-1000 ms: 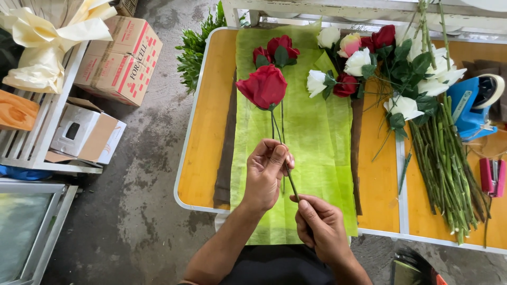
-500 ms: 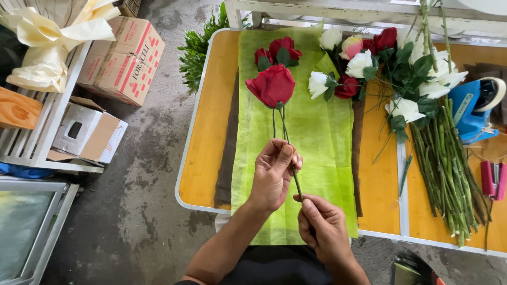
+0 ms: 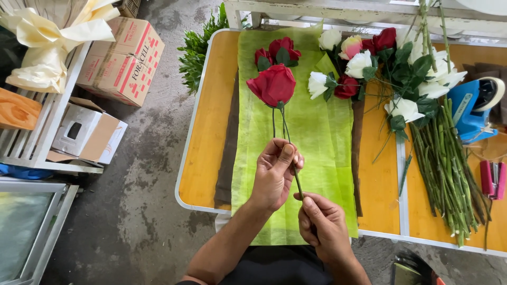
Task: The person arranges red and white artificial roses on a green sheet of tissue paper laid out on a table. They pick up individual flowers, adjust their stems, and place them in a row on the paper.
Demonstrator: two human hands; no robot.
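My left hand [image 3: 275, 174] pinches the thin green stem of a red rose [image 3: 273, 84], which is held over a light green wrapping sheet [image 3: 317, 137]. My right hand [image 3: 322, 224] grips the lower end of the same stem, just below and to the right of the left hand. Two more red roses [image 3: 280, 51] lie at the top of the sheet. The sheet is spread on an orange folding table [image 3: 207, 132].
A pile of white, pink and red roses [image 3: 369, 58] with long stems [image 3: 449, 174] lies to the right. A blue tape dispenser [image 3: 472, 108] and a red stapler [image 3: 494, 179] sit at the far right. Cardboard boxes [image 3: 119, 60], green foliage [image 3: 196, 53] and a cream ribbon [image 3: 47, 42] stand left of the table.
The red rose has moved a little up the sheet toward the other two roses. Both hands have stayed on its stem.
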